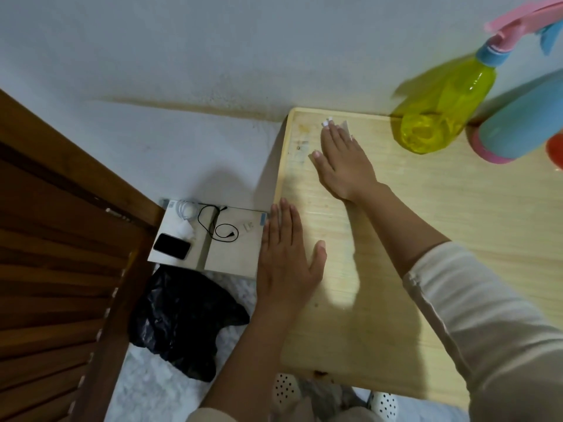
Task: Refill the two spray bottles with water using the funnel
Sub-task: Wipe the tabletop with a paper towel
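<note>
The left hand (289, 257) lies flat, fingers straight, at the edge of the pale wooden table (411, 239). The right hand (341, 159) is likewise flat, farther back. A translucent yellow spray bottle (441, 102) stands back right. Beside it, a blue bottle (524, 117) and an orange-red object (556, 150) are cut off by the frame.

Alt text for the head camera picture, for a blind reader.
Left hand and right hand are spread flat, palms down, over a pale table. A yellow spray bottle and a blue bottle stand at its far right. Left of the table, lower down, are a phone and a black bag.
</note>
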Demonstrator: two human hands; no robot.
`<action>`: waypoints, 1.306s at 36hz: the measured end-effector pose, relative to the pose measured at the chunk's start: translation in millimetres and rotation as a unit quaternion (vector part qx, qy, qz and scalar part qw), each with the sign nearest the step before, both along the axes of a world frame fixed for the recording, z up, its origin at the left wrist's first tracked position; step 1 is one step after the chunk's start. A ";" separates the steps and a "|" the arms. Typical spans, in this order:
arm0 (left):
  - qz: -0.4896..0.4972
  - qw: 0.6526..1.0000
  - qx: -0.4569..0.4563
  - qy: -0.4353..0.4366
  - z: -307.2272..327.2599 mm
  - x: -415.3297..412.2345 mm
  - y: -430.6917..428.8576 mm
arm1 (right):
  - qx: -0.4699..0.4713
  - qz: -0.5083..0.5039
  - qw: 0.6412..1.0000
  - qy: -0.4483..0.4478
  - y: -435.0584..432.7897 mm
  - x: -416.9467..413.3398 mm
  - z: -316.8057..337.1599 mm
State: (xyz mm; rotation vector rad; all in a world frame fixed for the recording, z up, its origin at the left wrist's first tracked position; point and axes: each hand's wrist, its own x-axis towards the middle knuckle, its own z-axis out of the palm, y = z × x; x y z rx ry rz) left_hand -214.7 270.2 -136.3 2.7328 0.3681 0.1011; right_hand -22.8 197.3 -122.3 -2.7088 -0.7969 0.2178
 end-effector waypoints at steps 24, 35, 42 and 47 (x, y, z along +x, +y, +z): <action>-0.010 1.000 0.008 0.016 0.8 -2.0 2.5 | 0.000 0.258 0.966 -0.019 -34.7 -23.9 0.9; -0.015 0.999 0.005 0.028 1.4 -1.9 4.1 | 0.014 0.133 0.991 -0.023 -106.6 -54.1 1.4; -0.019 0.999 0.014 0.034 2.6 -2.9 4.4 | -0.004 -0.120 0.992 -0.031 -152.5 -86.6 -0.6; -0.021 0.999 0.021 0.029 2.5 -4.0 4.2 | 0.011 -0.219 0.976 -0.019 -148.2 -111.6 -1.3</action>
